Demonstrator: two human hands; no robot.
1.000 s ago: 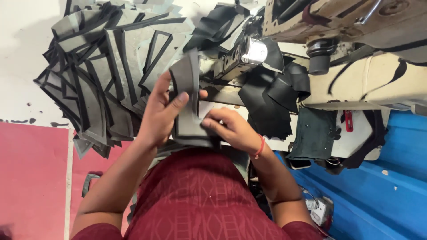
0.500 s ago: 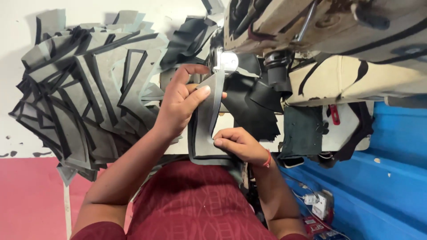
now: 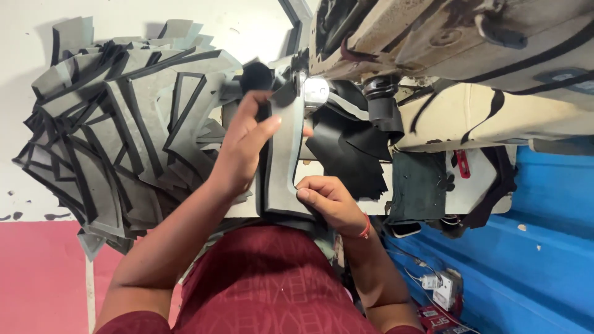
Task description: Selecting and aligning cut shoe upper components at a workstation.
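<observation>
Two bare hands were seen from the head camera, closed on one flat, grey, black-edged cut piece of foam-backed material (image 3: 286, 154). Its upper part was gripped by the left hand (image 3: 244, 148), just beside the round metal fitting (image 3: 315, 91) of the beige sewing machine (image 3: 445, 55). Its lower edge was pinched by the right hand (image 3: 328, 201). A fanned heap of similar grey and black cut pieces (image 3: 117, 136) was spread at the left, on the white table (image 3: 154, 15).

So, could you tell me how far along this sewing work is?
In hand: the left hand and right hand hold one grey piece at the sewing machine. A big pile of grey pieces lies left, black pieces right; which are done or left, I cannot tell.
</observation>
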